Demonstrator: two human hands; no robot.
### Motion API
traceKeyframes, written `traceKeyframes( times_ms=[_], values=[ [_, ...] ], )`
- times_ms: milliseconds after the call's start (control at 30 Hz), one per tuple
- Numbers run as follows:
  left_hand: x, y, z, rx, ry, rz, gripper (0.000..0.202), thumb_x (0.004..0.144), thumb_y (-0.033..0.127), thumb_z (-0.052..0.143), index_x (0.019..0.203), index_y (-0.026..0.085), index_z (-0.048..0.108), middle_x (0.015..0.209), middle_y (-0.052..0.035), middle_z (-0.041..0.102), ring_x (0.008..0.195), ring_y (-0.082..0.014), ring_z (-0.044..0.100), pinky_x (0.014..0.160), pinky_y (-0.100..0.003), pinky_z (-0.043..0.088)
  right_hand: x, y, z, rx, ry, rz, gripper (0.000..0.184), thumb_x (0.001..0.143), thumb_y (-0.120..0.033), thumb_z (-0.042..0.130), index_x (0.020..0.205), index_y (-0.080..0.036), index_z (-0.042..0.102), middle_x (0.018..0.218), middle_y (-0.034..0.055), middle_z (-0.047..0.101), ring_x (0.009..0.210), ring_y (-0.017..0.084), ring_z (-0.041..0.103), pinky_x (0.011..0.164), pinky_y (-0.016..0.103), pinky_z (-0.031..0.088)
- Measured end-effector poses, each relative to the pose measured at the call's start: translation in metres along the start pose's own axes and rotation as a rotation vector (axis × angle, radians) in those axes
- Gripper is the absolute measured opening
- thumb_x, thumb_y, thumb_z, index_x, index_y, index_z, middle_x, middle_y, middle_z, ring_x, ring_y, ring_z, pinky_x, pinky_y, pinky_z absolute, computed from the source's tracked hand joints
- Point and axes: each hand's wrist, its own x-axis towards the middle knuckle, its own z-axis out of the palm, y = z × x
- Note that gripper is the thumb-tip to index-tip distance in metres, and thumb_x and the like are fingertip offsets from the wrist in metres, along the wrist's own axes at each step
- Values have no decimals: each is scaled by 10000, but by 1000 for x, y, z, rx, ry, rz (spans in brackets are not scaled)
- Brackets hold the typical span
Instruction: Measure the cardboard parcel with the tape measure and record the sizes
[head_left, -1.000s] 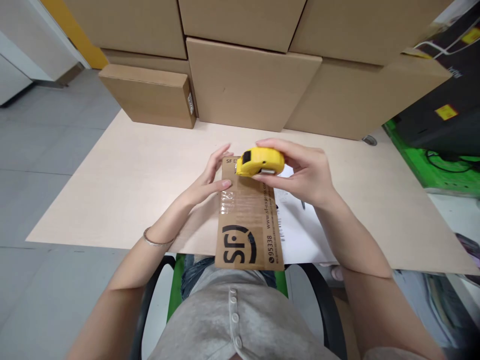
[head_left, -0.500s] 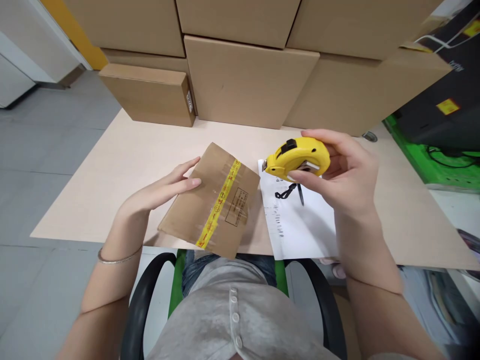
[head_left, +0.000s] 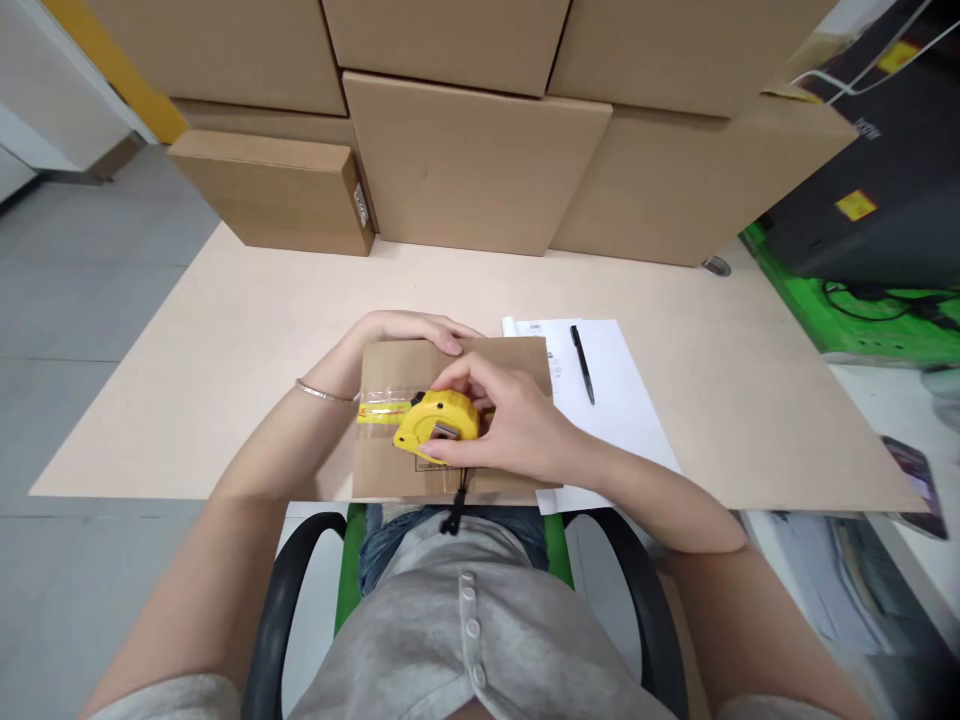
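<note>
A small brown cardboard box [head_left: 390,465] lies at the table's front edge, with a strip of yellow printed tape [head_left: 382,412] across it. Along the box's far edge, my left hand [head_left: 420,328] grips it, thumb over the top and fingers partly hidden behind. My right hand [head_left: 517,415] is closed around a yellow tape measure [head_left: 431,412], held over the top of the box. A black wrist strap [head_left: 454,515] hangs from the tape measure past the box's front edge. No drawn-out blade shows. The printed frame on the box is mostly covered.
White paper [head_left: 611,400] with a black pen [head_left: 582,365] on it lies right of the box, partly beneath my forearm. Large cartons [head_left: 472,165] and a flatter box [head_left: 270,190] stand along the table's back. At the right are a black machine [head_left: 877,180] and a phone [head_left: 915,485].
The box has been turned and now lies squared to the table edge. My left hand moved to its far side. My right hand brought the tape measure left, from above the paper to over the box.
</note>
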Motion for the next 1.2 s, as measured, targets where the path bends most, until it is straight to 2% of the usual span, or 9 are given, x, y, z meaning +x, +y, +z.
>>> traceKeyframes(
  times_ms=[133,333,467,567,633,700,900,1067,1200],
  values=[
    [25,-17,-4,155,-309,-130,267,667,325,829,911,219,840,947,-47,849,967,-275,785,889,-330,602,-5,19,0,-294,150,-143,339,813,-450,822,1017,-259,631,990,50,734,976,266,661,861,459,546],
    [23,-14,4,5,-573,-93,339,834,453,743,1086,244,833,1151,-58,835,1192,-293,747,1004,-369,592,-4,31,-8,-519,185,-137,373,880,-593,760,1012,-247,725,1102,108,711,1114,320,618,990,529,473],
    [-2,-6,13,-88,-273,-86,300,844,449,764,1042,240,847,1151,-73,837,1186,-287,756,1071,-417,562,-14,41,-38,-437,323,-37,504,944,-717,585,1081,-238,661,1065,98,701,972,270,652,844,432,513],
    [-27,-8,9,-227,-85,-149,448,940,557,630,1156,214,822,1328,-127,772,1279,-307,708,1135,-489,502,-28,64,-82,-556,477,335,494,1025,-687,381,862,-257,559,793,60,645,767,245,625,716,385,466],
    [-42,-14,3,-321,-24,-164,590,947,657,558,1193,181,806,1344,-163,758,1291,-329,698,1138,-516,486,-38,86,-108,-796,363,698,507,1039,-645,332,756,-260,499,736,88,641,811,294,646,756,416,452],
    [-55,-21,-4,-374,35,-116,692,914,743,538,1204,170,797,1306,-174,774,1269,-338,706,1130,-523,485,-47,109,-123,-818,285,824,481,1004,-599,449,673,-252,483,692,136,648,829,358,670,758,445,449],
    [-82,-25,2,-309,167,66,720,821,750,659,1286,209,753,1296,-147,776,1280,-352,685,1094,-490,504,-62,148,-124,-620,164,719,411,955,-545,567,685,-237,547,717,113,680,781,298,655,755,397,446],
    [-89,-23,12,-360,118,-120,558,767,455,800,1265,210,747,1228,-120,792,1016,-288,770,845,-365,600,-60,162,-121,-251,201,552,513,940,-725,452,838,-235,566,623,7,601,542,161,503,610,337,450],
    [-89,-25,10,-382,104,-160,472,779,403,778,1210,213,766,1077,-88,817,884,-241,770,750,-321,602,-56,176,-109,-51,323,476,519,796,-722,693,777,-259,459,590,-35,581,444,96,404,472,282,354]
  ],
)
